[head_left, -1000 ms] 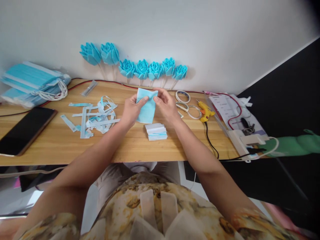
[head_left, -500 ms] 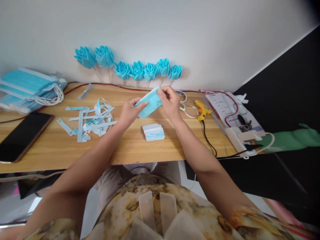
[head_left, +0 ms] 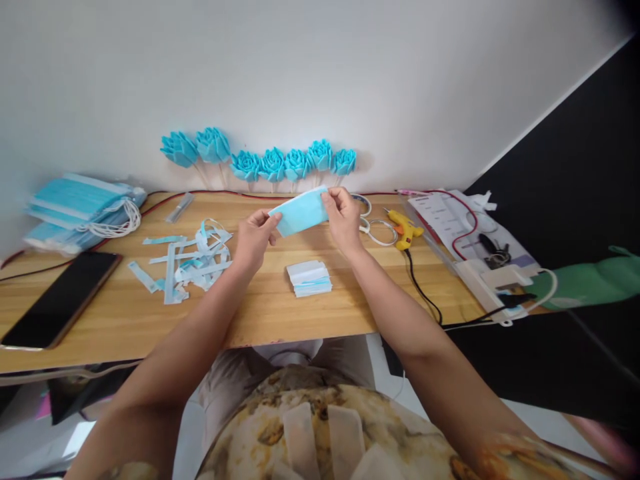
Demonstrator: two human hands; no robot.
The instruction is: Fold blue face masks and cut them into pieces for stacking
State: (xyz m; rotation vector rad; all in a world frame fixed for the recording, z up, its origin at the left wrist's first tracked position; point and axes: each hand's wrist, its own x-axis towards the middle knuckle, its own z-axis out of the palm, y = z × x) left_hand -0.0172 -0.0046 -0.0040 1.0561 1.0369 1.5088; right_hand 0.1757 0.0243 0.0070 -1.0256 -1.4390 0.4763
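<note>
A light blue rectangle of mask fabric point(head_left: 301, 211) is stretched flat between both my hands above the wooden desk point(head_left: 125, 313). My left hand point(head_left: 254, 235) pinches its left end with thumb and fingers closed. My right hand point(head_left: 343, 215) pinches its right end the same way. Just below the hands, a small stack of cut white and blue fabric pieces point(head_left: 309, 277) lies on the desk.
Cut blue strips and ear loops point(head_left: 187, 260) lie to the left, with a dark phone point(head_left: 60, 297) and a pile of blue masks point(head_left: 83, 207) further left. Several blue fabric roses point(head_left: 260, 160) lean on the wall. A yellow glue gun point(head_left: 403, 227), tape rolls point(head_left: 375, 230) and a power strip point(head_left: 493, 277) sit right.
The fabric piece hung down from both hands; now it is turned and held lengthwise between them. The camera view has tilted slightly upward.
</note>
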